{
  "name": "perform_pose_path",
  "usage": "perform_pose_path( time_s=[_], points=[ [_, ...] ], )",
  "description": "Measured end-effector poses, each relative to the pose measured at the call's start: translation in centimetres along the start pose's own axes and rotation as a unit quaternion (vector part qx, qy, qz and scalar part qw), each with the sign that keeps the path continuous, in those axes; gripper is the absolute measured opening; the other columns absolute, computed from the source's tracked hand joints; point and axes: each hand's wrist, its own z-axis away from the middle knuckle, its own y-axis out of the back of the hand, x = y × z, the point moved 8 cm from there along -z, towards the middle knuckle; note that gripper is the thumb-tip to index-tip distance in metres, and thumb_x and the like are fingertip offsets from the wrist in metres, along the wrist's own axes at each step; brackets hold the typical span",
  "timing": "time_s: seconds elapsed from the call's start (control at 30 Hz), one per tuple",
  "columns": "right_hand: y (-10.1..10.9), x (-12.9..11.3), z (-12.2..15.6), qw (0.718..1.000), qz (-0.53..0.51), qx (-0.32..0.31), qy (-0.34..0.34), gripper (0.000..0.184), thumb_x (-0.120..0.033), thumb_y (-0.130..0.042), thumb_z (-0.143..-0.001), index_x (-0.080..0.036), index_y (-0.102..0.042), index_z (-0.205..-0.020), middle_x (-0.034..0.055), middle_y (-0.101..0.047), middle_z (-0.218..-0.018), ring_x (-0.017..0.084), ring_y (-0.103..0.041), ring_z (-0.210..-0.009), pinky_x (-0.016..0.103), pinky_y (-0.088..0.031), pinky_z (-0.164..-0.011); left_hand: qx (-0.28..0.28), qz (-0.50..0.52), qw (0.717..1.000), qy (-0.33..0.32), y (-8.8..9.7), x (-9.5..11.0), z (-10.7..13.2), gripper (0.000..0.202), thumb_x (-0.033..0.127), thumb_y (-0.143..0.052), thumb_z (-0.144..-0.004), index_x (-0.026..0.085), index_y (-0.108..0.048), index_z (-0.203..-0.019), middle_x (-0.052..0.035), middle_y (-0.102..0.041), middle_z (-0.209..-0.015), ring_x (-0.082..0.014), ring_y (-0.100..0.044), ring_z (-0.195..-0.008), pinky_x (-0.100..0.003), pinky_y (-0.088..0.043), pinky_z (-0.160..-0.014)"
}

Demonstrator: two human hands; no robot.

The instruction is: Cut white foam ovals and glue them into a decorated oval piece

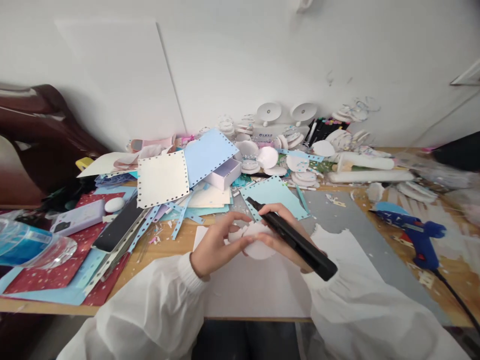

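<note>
My left hand (221, 242) pinches a white round piece (258, 248) between thumb and fingers, above a white sheet (255, 295). My right hand (283, 232) grips a long black tool that looks like a utility knife (300, 245), its narrow end pointing away to the left. The right fingertips also touch the white piece, whose middle is partly covered by both hands. Just beyond the hands lies a turquoise sheet with punched edges (275, 192).
A blue glue gun (422, 237) with a cord lies at the right. On the left are a plastic cup (33, 245), a lilac phone (78, 217) and a dark phone (118, 227). Punched sheets (163, 179), white discs (249, 150) and markers (324, 134) crowd the back by the wall.
</note>
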Motion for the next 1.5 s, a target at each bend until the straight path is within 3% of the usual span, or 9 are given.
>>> perform_pose_path(
  time_s=[0.1,0.23,0.57,0.8,0.97,1.1,1.23,1.37,1.5],
  points=[
    [0.3,1.9,-0.3,0.999,-0.007,0.032,-0.008,0.039,-0.028,-0.067,-0.078,-0.031,-0.047,-0.112,-0.001,-0.054,-0.089,0.012,-0.054,-0.069,0.022,-0.044,-0.058,-0.013,0.073,0.997,0.033,0.1,-1.7,-0.8,0.024,0.037,-0.063,-0.083,0.014,-0.055,-0.088,-0.0026,-0.064,-0.073,-0.0112,-0.061,-0.058,-0.021,-0.046,-0.055],
    [-0.1,3.8,0.0,0.997,-0.068,0.013,-0.041,0.041,-0.029,-0.067,-0.078,-0.032,-0.046,-0.113,-0.0025,-0.052,-0.085,0.011,-0.05,-0.064,0.023,-0.042,-0.058,-0.064,0.127,0.987,0.078,-0.3,-3.5,-0.6,0.035,0.042,-0.059,-0.085,0.012,-0.057,-0.068,-0.0045,-0.063,-0.06,-0.0106,-0.057,-0.054,-0.021,-0.047,-0.055],
    [-1.8,4.7,0.9,0.966,-0.213,-0.011,-0.143,0.039,-0.035,-0.066,-0.08,-0.031,-0.044,-0.112,-0.0019,-0.049,-0.083,0.012,-0.051,-0.063,0.024,-0.043,-0.055,-0.074,0.221,0.961,0.149,-1.0,-4.6,0.3,0.038,0.046,-0.063,-0.081,0.01,-0.06,-0.068,-0.0074,-0.065,-0.057,-0.008,-0.051,-0.043,-0.018,-0.042,-0.041],
    [-2.2,5.0,1.5,0.954,-0.241,-0.023,-0.175,0.043,-0.039,-0.066,-0.079,-0.032,-0.041,-0.113,0.0006,-0.053,-0.086,0.017,-0.056,-0.068,0.03,-0.049,-0.059,-0.083,0.247,0.952,0.162,-1.3,-4.7,0.5,0.037,0.046,-0.063,-0.081,0.011,-0.061,-0.069,-0.0065,-0.065,-0.056,-0.0091,-0.051,-0.042,-0.018,-0.039,-0.039],
    [-1.9,5.5,1.7,0.964,-0.206,0.062,-0.159,0.042,-0.038,-0.064,-0.081,-0.031,-0.042,-0.116,0.0005,-0.052,-0.088,0.014,-0.053,-0.069,0.027,-0.047,-0.058,-0.038,0.225,0.97,0.08,-0.8,-4.0,-0.1,0.033,0.043,-0.062,-0.083,0.013,-0.058,-0.07,-0.0029,-0.061,-0.062,-0.0105,-0.055,-0.055,-0.021,-0.046,-0.053],
    [-0.8,5.0,1.6,0.977,-0.098,0.148,-0.116,0.038,-0.036,-0.062,-0.083,-0.031,-0.044,-0.117,-0.0006,-0.05,-0.085,0.013,-0.051,-0.068,0.025,-0.046,-0.059,-0.035,0.178,0.983,-0.001,-1.3,-3.1,-0.1,0.026,0.032,-0.069,-0.078,0.015,-0.062,-0.096,-0.0062,-0.063,-0.089,-0.0163,-0.059,-0.082,-0.028,-0.049,-0.078],
    [-1.3,5.3,1.3,0.985,-0.046,0.132,-0.101,0.04,-0.035,-0.061,-0.083,-0.029,-0.044,-0.119,0.0012,-0.053,-0.091,0.013,-0.054,-0.07,0.027,-0.049,-0.062,0.044,0.172,0.984,0.033,-0.3,-4.4,0.1,0.022,0.028,-0.063,-0.082,0.014,-0.064,-0.099,-0.0089,-0.067,-0.095,-0.0202,-0.061,-0.089,-0.032,-0.048,-0.084],
    [-2.4,6.2,1.1,0.98,-0.134,0.095,-0.109,0.044,-0.034,-0.06,-0.085,-0.03,-0.036,-0.122,0.0016,-0.059,-0.09,0.014,-0.059,-0.072,0.029,-0.051,-0.064,0.144,0.265,0.949,0.09,1.6,-6.5,0.6,0.028,0.027,-0.063,-0.075,0.015,-0.065,-0.1,-0.0083,-0.07,-0.094,-0.0238,-0.064,-0.086,-0.033,-0.05,-0.076],
    [-1.5,5.5,1.0,0.973,-0.172,0.133,-0.076,0.037,-0.035,-0.057,-0.087,-0.03,-0.039,-0.12,0.0,-0.062,-0.083,0.014,-0.059,-0.067,0.029,-0.05,-0.06,0.118,0.361,0.917,0.122,1.1,-6.2,0.3,0.036,0.023,-0.057,-0.063,0.012,-0.066,-0.097,-0.0118,-0.07,-0.096,-0.0291,-0.064,-0.089,-0.037,-0.051,-0.073]
  ],
)
